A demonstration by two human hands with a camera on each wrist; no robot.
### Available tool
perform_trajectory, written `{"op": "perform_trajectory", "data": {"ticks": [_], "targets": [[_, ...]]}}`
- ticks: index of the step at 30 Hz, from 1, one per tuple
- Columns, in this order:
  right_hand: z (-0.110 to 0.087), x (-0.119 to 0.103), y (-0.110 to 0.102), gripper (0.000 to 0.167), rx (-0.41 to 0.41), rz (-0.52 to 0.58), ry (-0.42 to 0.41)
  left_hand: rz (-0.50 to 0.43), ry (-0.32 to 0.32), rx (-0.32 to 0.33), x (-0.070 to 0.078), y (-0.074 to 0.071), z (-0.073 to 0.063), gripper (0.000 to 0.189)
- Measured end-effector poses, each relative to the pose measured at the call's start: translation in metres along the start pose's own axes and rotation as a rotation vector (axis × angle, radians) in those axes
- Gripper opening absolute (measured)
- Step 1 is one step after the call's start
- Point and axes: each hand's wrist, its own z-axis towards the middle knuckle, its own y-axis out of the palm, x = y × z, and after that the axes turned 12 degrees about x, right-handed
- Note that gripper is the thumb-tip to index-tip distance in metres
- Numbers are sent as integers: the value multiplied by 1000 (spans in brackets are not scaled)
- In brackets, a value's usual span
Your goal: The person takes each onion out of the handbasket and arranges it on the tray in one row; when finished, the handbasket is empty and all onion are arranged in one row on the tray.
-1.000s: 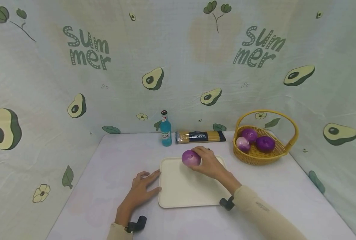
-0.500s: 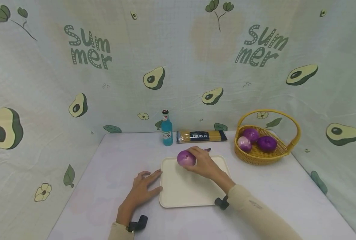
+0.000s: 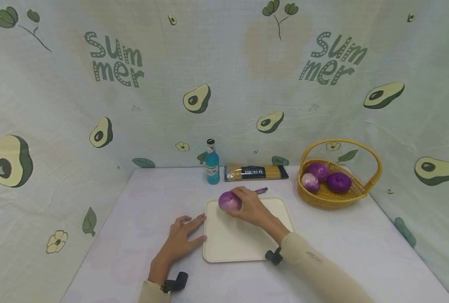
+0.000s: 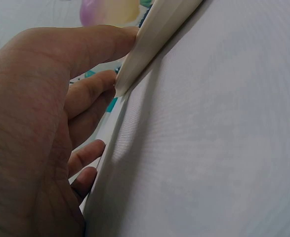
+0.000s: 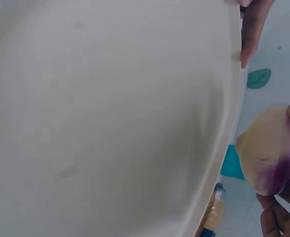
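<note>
My right hand (image 3: 250,207) grips a round purple onion (image 3: 229,202) between thumb and fingers, over the back left part of a cream rectangular tray (image 3: 243,240). The right wrist view shows the pale, pointed end of this onion (image 5: 263,148), which turns purple where the fingers hold it. At the tray's left edge, my left hand (image 3: 180,240) lies with fingers spread, fingertips at the rim. Up close in the left wrist view, the thumb and index finger of the left hand (image 4: 41,98) touch the edge of the tray (image 4: 149,44).
Behind the tray lies a thin purple stick-like thing (image 3: 261,190), partly hidden by the right hand. Farther back stand a blue bottle (image 3: 212,164) and a pack of spaghetti (image 3: 239,173). A yellow wicker basket (image 3: 323,204) at the back right holds three purple onions (image 3: 339,182).
My right hand has carried the onion leftward over the tray, and more of the thin purple thing behind shows. The left hand stays at the tray's edge. The whole view shifts slightly.
</note>
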Motion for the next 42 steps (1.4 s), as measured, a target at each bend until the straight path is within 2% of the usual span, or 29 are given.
{"op": "perform_trajectory", "data": {"ticks": [7, 14, 22, 31, 42], "targets": [[2, -2, 10, 68, -21, 2, 0, -11, 19, 34, 1, 1, -2, 67], [6, -7, 17, 67, -42, -6, -10, -4, 17, 25, 3, -1, -2, 68], [9, -10, 25, 68, -65, -18, -12, -2, 45, 48, 1, 1, -2, 67], [10, -10, 32, 69, -89, -15, -9, -8, 53, 22, 2, -1, 0, 67], [15, -13, 39, 69, -99, -11, -4, 12, 54, 28, 4, -3, 1, 67]]}}
